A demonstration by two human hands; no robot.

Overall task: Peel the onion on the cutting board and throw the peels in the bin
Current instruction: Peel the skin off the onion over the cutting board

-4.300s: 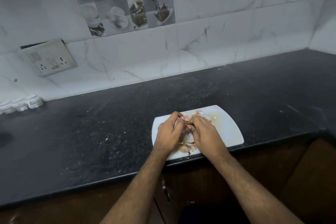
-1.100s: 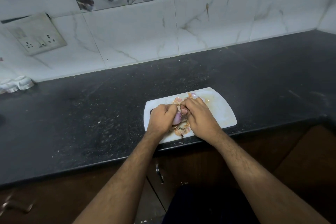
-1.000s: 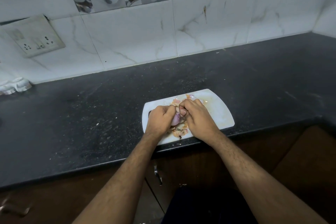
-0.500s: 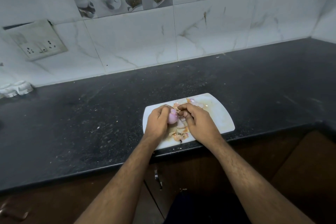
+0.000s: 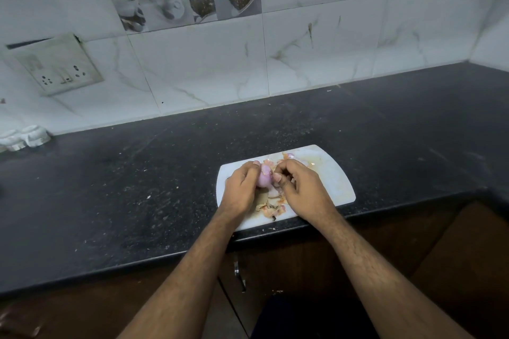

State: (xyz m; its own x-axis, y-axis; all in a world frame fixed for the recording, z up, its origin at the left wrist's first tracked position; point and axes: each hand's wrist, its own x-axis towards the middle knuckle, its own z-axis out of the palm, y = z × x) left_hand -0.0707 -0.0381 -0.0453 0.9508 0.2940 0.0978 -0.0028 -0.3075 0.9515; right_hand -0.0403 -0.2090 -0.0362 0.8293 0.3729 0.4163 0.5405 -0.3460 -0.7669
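Note:
A small pale purple onion is held just above the white cutting board near the counter's front edge. My left hand grips it from the left with curled fingers. My right hand is right beside it, fingers curled, fingertips pinching at the onion's skin on its right side. Loose pinkish-brown peels lie on the board below my hands, and more peel scraps sit at the board's far edge. No bin is in view.
The black speckled counter stretches left and right of the board. Small white ceramic cups stand at the far left by the tiled wall. A socket plate is on the wall. Wooden cabinet doors with a handle lie below.
Both hands stayed over the board working at the onion. More of the purple onion now shows between them, and my right fingers have drawn slightly off to the right.

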